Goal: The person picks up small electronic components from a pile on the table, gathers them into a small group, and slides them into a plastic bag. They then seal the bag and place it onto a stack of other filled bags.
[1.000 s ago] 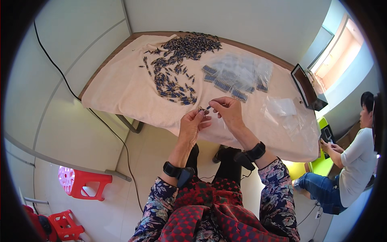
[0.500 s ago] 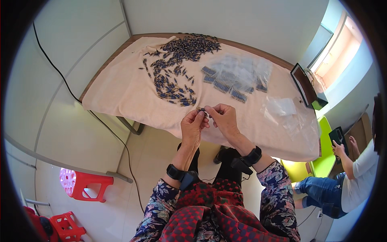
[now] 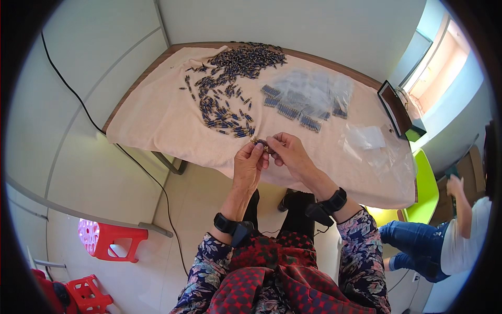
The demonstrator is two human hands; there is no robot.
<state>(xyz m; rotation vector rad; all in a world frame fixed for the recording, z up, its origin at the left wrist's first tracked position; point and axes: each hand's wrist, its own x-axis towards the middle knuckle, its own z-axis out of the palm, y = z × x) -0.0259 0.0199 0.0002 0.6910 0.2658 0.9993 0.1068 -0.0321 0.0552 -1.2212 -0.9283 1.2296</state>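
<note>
Just over the near edge of the cloth-covered table, my left hand and my right hand meet at the fingertips. Both are closed in a pinch around a few small dark-and-brass cylindrical pieces, partly hidden by the fingers. Beyond my hands, a loose spread of the same blue-black pieces with brass ends trails back to a dense pile. Right of it, clear plastic bags lie over and beside neat rows of these pieces.
More clear bags lie at the table's right on the pale cloth. A dark box stands at the right edge. A person in a white top is beside a green chair. Red stools stand lower left; a black cable runs down.
My hands stay together, with slight finger movement on the small pieces. The person at the right has raised a hand and shifted; the dark green box-like thing they held has moved up and away.
</note>
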